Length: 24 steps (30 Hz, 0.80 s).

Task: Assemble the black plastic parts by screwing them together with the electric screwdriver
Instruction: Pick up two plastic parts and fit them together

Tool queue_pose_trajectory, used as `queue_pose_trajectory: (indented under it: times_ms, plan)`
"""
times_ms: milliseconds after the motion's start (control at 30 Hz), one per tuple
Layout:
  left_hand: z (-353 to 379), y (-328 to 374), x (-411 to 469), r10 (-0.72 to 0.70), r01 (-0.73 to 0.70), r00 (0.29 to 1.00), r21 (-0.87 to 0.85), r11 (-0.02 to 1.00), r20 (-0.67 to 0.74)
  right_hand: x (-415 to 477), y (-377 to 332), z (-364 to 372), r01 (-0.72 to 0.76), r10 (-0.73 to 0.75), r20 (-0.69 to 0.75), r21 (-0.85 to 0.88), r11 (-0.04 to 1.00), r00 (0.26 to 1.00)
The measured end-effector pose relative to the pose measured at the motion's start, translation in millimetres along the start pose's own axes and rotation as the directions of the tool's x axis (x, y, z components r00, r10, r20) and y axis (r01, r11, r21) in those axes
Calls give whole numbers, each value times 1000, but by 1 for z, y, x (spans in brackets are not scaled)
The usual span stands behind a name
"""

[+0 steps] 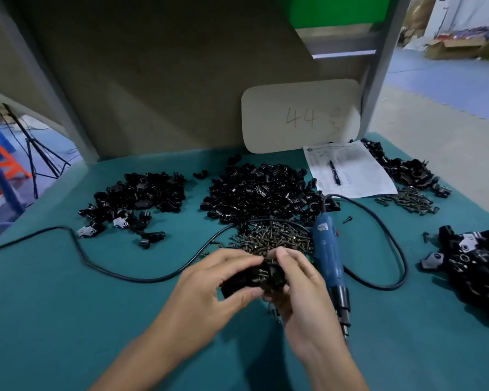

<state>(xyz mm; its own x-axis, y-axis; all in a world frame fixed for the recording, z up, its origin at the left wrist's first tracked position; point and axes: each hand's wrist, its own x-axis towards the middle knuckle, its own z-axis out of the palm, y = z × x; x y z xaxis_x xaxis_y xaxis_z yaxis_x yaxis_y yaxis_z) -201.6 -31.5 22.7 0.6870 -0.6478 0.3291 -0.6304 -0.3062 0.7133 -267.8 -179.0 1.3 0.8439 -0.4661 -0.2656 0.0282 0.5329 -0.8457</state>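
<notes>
My left hand (209, 286) and my right hand (297, 280) both grip a black plastic part (259, 277) above the green table, thumbs and fingers curled round it. A screw shows on top of the part, and several screws seem held under my right palm. Just behind my hands lies a heap of dark screws (274, 238). The blue electric screwdriver (329, 255) lies on the table right of my right hand, tip toward me, untouched. Its black cable (130, 273) loops across the table.
Piles of black plastic parts lie at the back left (136, 198), centre (263, 190), back right (407, 170) and near right (474, 266). A second screw pile (412, 200) sits beside a paper sheet with a pen (350, 170). A beige board (299, 117) leans behind.
</notes>
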Motion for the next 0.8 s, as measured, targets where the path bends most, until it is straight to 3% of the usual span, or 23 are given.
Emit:
queue_pose_trajectory:
  times_ms: [67,167,300,400,467,667,800]
  plan:
    - [3,-5,-5,-10,10,999,-1,1000,-31,-1,4,6,8,-8,-32,0,1000,999]
    - [3,-13,-9,-52,49,997,-43,998,-66,-6,6,12,23,-22,52,-29,999,998]
    - [-2,-23,-13,-129,114,983,-122,986,-130,-15,9,10,132,-87,157,-302,944,984]
    - [-4,-25,-17,-136,123,987,-143,982,-84,-17,4,5,162,-70,236,-395,904,969]
    - [-8,-26,-19,-126,115,990,-151,982,-64,-15,-1,3,135,-51,233,-359,924,971]
    - [-13,-24,-16,-66,53,993,-126,991,-100,-13,-4,10,-33,27,206,26,999,978]
    - [-12,-23,-17,-63,42,988,-149,988,-141,-15,0,12,-2,20,256,-70,998,966]
